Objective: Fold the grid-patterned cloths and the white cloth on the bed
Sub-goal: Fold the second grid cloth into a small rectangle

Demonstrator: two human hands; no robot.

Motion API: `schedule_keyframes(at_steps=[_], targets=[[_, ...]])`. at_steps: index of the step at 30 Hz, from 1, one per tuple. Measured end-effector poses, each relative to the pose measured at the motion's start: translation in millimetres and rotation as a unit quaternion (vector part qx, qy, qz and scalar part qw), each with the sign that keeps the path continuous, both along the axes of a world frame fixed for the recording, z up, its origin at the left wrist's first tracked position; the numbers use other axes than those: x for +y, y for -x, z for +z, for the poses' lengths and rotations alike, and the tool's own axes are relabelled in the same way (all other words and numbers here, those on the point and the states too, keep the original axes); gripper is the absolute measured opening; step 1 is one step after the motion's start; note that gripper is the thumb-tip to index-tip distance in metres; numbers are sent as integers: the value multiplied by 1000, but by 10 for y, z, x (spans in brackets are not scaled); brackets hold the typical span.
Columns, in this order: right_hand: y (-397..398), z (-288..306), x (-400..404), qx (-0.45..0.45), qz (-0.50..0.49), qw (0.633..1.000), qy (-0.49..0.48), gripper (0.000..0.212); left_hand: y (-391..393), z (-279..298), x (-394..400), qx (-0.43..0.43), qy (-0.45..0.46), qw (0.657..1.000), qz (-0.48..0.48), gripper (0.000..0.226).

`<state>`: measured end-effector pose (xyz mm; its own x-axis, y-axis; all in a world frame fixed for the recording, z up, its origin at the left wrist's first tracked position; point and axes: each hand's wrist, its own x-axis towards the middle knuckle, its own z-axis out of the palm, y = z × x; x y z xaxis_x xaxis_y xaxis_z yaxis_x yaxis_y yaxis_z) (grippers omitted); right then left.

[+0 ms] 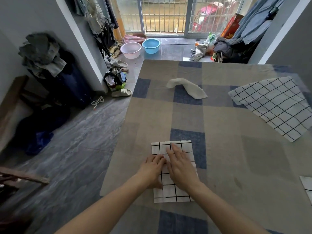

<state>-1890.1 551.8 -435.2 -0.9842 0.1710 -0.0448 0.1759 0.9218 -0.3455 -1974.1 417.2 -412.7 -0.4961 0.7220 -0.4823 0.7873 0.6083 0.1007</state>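
Observation:
A small folded grid-patterned cloth [172, 191] lies near the front of the bed [228, 157]. My right hand [181, 168] presses flat on it with straight fingers. My left hand [152, 168] rests on the cloth's left edge, fingers bent at the knuckles; whether it pinches the fabric is unclear. A larger grid-patterned cloth [273, 105] lies spread out at the right side of the bed. A crumpled white cloth [187, 87] sits further back near the middle. The corner of another grid cloth [308, 186] shows at the right edge.
The bed has a beige and blue checked cover, its left edge [125, 132] beside a grey floor. Slippers [121, 92], clothes piles [116, 78], a pink basin [130, 50] and a blue basin [151, 45] stand on the floor beyond.

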Motion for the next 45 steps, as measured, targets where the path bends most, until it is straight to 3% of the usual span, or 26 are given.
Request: schedule_keyframes(at_steps=[5,9,11,14,19,22,29,31,34,37,40,45], targets=[[269,-260,201,-44,64,997,-15,62,87,-42,-17,-25,-17,999,17,107],[275,-394,458,-53,16,998,-39,60,135,-30,-40,-64,-13,998,1,101],[298,-390,480,-50,-1,998,-43,62,206,60,38,-64,-14,998,-9,90],[312,-394,454,-46,0,998,-50,61,351,130,281,-30,-90,996,3,74],[306,-427,473,-55,-3,997,-48,63,375,-174,323,-92,-75,993,-6,125],[262,-441,517,-47,-24,998,-43,62,479,-279,112,-78,-40,996,12,136],[96,-318,837,-88,-198,976,-18,61,486,-206,126,-76,38,996,5,150],[268,-144,662,-36,-264,963,33,58,488,-211,145,-78,56,995,4,152],[490,15,217,47,-193,977,82,57,481,-226,161,-77,69,995,6,152],[410,-136,-104,9,-94,993,76,56,474,-224,172,-76,83,994,8,152],[231,-368,-54,-36,-81,996,7,59,481,-225,174,-66,79,995,6,151],[110,-368,356,-49,-123,991,-14,61,495,-265,136,-68,69,995,2,152]])
